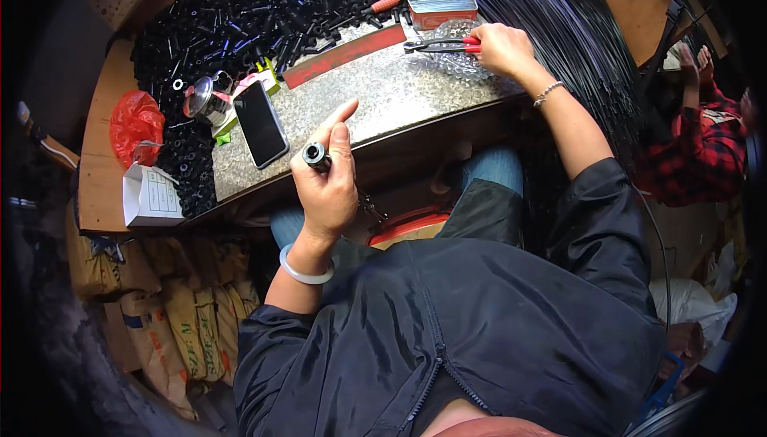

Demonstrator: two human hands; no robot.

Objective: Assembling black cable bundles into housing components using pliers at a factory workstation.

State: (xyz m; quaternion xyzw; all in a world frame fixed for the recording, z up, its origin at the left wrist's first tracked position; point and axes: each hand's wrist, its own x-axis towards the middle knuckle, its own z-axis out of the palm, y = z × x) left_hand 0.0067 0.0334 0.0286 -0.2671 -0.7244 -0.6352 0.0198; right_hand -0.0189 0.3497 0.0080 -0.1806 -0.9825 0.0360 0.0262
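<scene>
My left hand is closed around a short black tube-like part, its round hollow end facing up. The index finger stretches out past it, over the near edge of the table. My right hand grips red-handled pliers at the right side of the worktop. Their dark jaws point left, and whether they touch anything is too small to tell. Beneath the pliers lies a clear plastic dish, partly hidden by the hand. Just behind stands a red tin filled with thin pale rods.
Black tubular parts heap along the back; long black rods lie at the right. A red flat bar, phone, glass jar, red plastic bag and white box rest on the table. Another person's plaid sleeve shows right.
</scene>
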